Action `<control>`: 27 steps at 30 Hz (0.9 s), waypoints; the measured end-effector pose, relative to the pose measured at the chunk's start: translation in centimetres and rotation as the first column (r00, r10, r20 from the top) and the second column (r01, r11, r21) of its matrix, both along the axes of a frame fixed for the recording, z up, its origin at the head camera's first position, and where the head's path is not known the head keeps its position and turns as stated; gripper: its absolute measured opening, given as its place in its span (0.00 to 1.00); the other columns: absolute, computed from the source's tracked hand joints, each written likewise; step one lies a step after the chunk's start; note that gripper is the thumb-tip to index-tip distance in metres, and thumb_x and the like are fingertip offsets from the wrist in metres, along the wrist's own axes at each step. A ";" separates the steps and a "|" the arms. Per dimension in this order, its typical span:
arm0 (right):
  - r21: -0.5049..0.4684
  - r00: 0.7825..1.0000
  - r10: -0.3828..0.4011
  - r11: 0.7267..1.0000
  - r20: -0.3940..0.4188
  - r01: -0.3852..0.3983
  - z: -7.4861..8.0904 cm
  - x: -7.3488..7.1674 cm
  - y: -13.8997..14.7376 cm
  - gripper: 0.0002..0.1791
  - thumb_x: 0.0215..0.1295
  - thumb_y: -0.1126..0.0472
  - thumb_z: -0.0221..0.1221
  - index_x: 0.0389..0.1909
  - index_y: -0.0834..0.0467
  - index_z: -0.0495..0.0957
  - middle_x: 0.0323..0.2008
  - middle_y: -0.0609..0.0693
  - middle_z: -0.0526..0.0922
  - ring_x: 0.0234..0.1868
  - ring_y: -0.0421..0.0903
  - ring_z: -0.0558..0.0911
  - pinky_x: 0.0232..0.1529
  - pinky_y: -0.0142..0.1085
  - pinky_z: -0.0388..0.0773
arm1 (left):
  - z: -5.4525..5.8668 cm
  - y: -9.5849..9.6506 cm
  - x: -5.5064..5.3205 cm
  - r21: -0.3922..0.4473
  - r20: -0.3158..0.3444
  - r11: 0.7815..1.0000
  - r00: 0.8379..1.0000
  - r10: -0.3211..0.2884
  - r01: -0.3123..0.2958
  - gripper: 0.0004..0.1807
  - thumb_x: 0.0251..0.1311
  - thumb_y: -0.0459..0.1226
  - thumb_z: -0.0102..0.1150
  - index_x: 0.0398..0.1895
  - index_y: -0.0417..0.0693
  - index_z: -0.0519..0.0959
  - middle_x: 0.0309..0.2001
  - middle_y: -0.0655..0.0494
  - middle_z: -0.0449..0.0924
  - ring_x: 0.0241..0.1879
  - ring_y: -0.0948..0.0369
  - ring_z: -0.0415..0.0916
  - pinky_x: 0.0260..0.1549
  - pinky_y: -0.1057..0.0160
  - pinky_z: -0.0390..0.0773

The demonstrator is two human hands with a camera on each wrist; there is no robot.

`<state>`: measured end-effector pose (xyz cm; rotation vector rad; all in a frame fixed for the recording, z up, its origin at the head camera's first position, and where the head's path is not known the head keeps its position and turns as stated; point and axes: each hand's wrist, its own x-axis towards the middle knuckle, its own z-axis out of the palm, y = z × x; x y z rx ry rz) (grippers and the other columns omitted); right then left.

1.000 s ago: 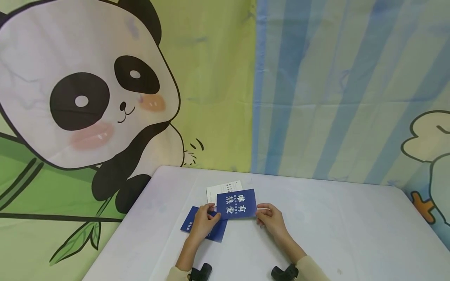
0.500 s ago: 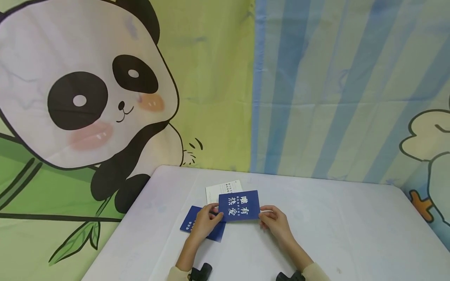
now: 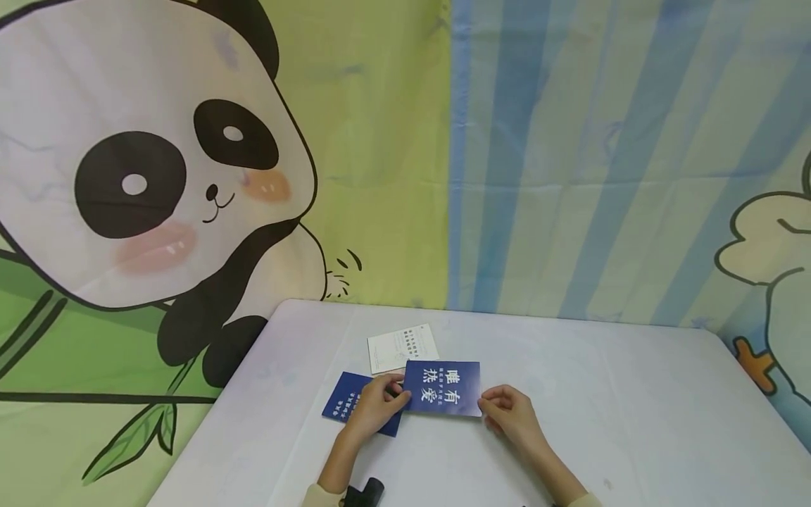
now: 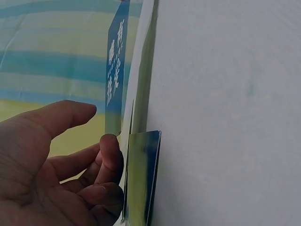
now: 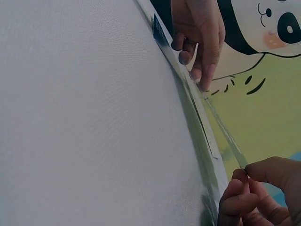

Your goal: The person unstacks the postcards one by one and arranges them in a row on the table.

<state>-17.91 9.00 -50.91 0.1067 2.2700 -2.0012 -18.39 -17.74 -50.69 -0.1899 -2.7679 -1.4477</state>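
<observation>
In the head view a blue card point(image 3: 443, 388) with white Chinese characters is held up over the table, face toward me. My right hand point(image 3: 510, 414) pinches its right edge between thumb and fingertips; the right wrist view shows that pinch with the card nearly edge-on. My left hand point(image 3: 378, 404) is at the card's left edge. The left wrist view shows its thumb point(image 4: 82, 113) apart from the fingers, with a fingertip right at the card's lower end. A second blue card point(image 3: 345, 403) lies on the table, partly hidden under the left hand.
A white card point(image 3: 400, 348) with printed text lies behind the held card, its front edge partly overlapped. The white table point(image 3: 608, 394) reaches back to a cloth backdrop point(image 3: 380, 155) with a cartoon panda. A wrist camera point(image 3: 364, 491) sits on my left wrist.
The held card has moved right and toward me, uncovering more of the white card. Both hands have shifted right with it, and the left thumb laps less over its edge.
</observation>
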 end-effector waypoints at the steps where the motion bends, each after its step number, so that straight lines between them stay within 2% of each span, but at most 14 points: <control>1: 0.010 1.000 0.016 1.000 0.008 -0.016 0.0 0.1 0.2 0.11 0.60 0.67 0.64 0.39 0.69 0.76 0.24 0.51 0.80 0.16 0.40 0.72 0.16 0.27 0.66 | 0.1 0.0 0.1 -0.003 0.005 1.000 1.000 -0.006 0.006 0.23 0.61 0.39 0.64 0.56 0.35 0.77 0.35 0.56 0.74 0.29 0.64 0.69 0.26 0.71 0.71; 6: 0.057 0.997 0.077 0.995 0.029 -0.078 0.3 0.7 0.8 0.09 0.62 0.67 0.62 0.38 0.69 0.76 0.22 0.51 0.79 0.14 0.38 0.69 0.15 0.26 0.64 | 0.4 0.1 0.3 -0.023 0.014 0.999 0.999 -0.040 0.040 0.23 0.61 0.39 0.64 0.54 0.34 0.77 0.34 0.57 0.74 0.28 0.64 0.69 0.26 0.70 0.71; 14: 0.089 0.988 0.138 0.986 0.077 -0.144 0.7 1.4 1.5 0.10 0.62 0.65 0.61 0.37 0.69 0.76 0.22 0.51 0.80 0.14 0.38 0.69 0.13 0.26 0.63 | 1.2 0.2 0.7 -0.037 0.069 0.993 0.991 -0.111 0.114 0.26 0.60 0.40 0.65 0.55 0.29 0.75 0.33 0.56 0.73 0.26 0.66 0.71 0.25 0.70 0.73; 20: 0.114 0.967 0.234 0.963 0.099 -0.245 1.0 1.7 2.1 0.09 0.62 0.65 0.58 0.37 0.69 0.76 0.24 0.52 0.82 0.12 0.37 0.69 0.12 0.25 0.61 | 1.5 0.3 1.1 -0.039 0.095 0.992 0.988 -0.118 0.122 0.26 0.60 0.40 0.65 0.54 0.28 0.75 0.34 0.55 0.73 0.27 0.65 0.70 0.25 0.70 0.73; 27: 0.173 0.946 0.301 0.932 0.120 -0.319 1.4 1.8 2.5 0.10 0.62 0.63 0.58 0.36 0.68 0.78 0.23 0.51 0.82 0.11 0.35 0.69 0.12 0.25 0.60 | 1.9 0.4 1.5 -0.089 0.118 0.986 0.984 -0.133 0.144 0.27 0.59 0.42 0.65 0.53 0.29 0.76 0.32 0.56 0.74 0.28 0.64 0.70 0.27 0.69 0.73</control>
